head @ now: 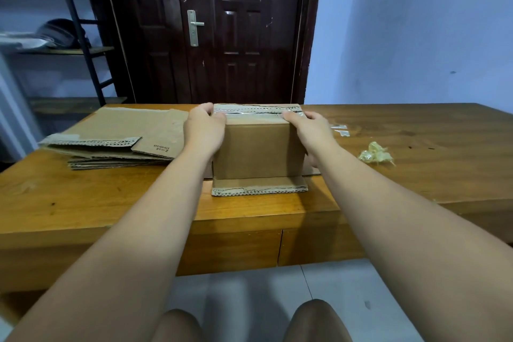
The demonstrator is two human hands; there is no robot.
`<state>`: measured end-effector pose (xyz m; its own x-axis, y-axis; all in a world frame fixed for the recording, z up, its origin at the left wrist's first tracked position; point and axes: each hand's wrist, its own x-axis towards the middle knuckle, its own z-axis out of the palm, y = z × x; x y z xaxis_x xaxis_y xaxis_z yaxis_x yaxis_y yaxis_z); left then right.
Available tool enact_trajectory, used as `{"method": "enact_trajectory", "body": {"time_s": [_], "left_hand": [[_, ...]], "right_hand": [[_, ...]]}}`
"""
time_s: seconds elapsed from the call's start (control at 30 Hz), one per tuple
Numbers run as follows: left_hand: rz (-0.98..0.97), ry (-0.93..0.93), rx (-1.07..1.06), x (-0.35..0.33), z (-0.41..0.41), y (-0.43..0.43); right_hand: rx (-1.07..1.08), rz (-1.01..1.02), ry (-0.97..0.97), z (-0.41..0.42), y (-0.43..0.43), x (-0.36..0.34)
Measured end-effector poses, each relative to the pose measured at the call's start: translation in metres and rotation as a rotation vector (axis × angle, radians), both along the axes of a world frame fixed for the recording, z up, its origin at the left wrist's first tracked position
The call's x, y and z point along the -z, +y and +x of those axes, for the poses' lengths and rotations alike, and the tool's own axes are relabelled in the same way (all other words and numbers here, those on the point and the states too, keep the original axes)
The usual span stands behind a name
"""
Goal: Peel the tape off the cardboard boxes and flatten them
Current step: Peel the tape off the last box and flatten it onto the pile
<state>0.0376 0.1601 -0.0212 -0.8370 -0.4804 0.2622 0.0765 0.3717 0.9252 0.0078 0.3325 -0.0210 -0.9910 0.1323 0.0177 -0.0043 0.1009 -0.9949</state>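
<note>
Centrally in the frame, a cardboard box (259,147) stands upright on the wooden worktop (111,197), near its far edge. A strip of clear tape (254,114) runs along the seam of its closed top. At the base, a flap (259,188) lies folded out flat on the worktop toward the bottom of the frame, its torn, corrugated edge showing. The left hand (205,126) grips the box's upper left corner, fingers curled over the top edge beside the end of the tape. The right hand (306,125) holds the upper right corner the same way, fingers bent onto the top; whether they pinch the tape itself cannot be told. To the left of the box, just beside it, lies a stack of flattened cardboard (119,136). To the right, two small tape scraps (341,129) lie near the right hand, and a crumpled wad of peeled tape (375,155) lies farther right. Behind the worktop stands a dark door (222,28), with a shelf rack (75,25) at the upper left. Bare knees (313,322) and a tiled floor (249,283) fill the bottom.
</note>
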Motion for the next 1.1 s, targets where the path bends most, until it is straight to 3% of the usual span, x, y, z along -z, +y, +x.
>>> {"method": "enact_trajectory", "body": {"time_s": [0.1, 0.37, 0.53, 0.83, 1.1], "left_hand": [[0.135, -0.100, 0.081, -0.001, 0.003, -0.004], [0.091, -0.113, 0.082, -0.010, 0.002, -0.011], [0.178, -0.181, 0.189, -0.017, 0.006, -0.018], [0.257, -0.050, 0.166, -0.007, 0.011, -0.004], [0.222, -0.034, 0.163, -0.004, 0.011, -0.005]], "right_hand": [[-0.012, -0.010, -0.080, 0.001, 0.001, -0.004], [-0.077, -0.044, -0.195, -0.004, 0.008, -0.011], [-0.141, -0.120, -0.312, 0.000, 0.010, -0.019], [-0.139, -0.094, -0.465, 0.001, 0.012, -0.031], [-0.183, -0.047, -0.400, -0.012, 0.014, -0.032]]}}
